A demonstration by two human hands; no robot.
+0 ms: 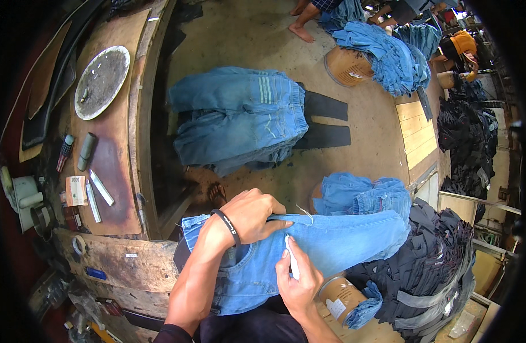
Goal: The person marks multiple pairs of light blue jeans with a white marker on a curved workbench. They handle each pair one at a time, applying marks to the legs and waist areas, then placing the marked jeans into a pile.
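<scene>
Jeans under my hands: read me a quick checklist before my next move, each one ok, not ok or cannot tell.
1. Left hand on the jeans: ok, at the upper edge.
2. White tool in grip: ok, the right hand holds it.
3. Tool tip well away from the left thumb: not ok, it points up close to it.
4. Loose thread in sight: ok, it sticks up at the upper edge, beyond the left fingertips.
5. Underside of the jeans: cannot tell, hidden.
6. White sticks out of the way: ok, two lie on the bench at left, apart from the jeans.
</scene>
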